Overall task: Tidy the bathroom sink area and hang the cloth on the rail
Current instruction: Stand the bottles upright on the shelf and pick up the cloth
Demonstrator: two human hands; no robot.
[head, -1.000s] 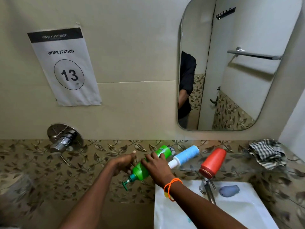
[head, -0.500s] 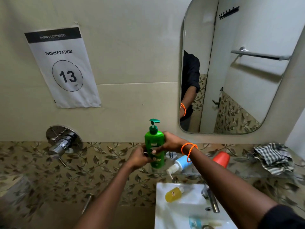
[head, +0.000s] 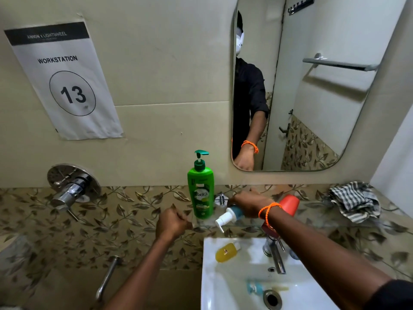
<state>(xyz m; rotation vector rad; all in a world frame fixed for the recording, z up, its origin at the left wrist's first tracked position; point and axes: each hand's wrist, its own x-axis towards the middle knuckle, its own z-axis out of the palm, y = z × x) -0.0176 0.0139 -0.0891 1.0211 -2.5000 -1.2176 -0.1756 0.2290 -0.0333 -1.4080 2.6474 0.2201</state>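
A green pump bottle stands upright on a glass shelf above the white sink. My right hand is wrapped around a blue pump bottle that lies on its side just right of the green one. My left hand hangs left of the green bottle, fingers curled, holding nothing. A red cup lies tipped behind my right wrist. A checked cloth is bunched on the ledge at the right. The towel rail shows only as a reflection in the mirror.
A small yellow bottle lies on the sink's back left rim, and a small blue item lies in the basin near the drain. The chrome tap stands at the sink's back. A wall valve sits at the left.
Both hands stood the green bottle upright on the shelf and let go of it. My right hand moved right onto the lying blue bottle; my left hand drew back and closed.
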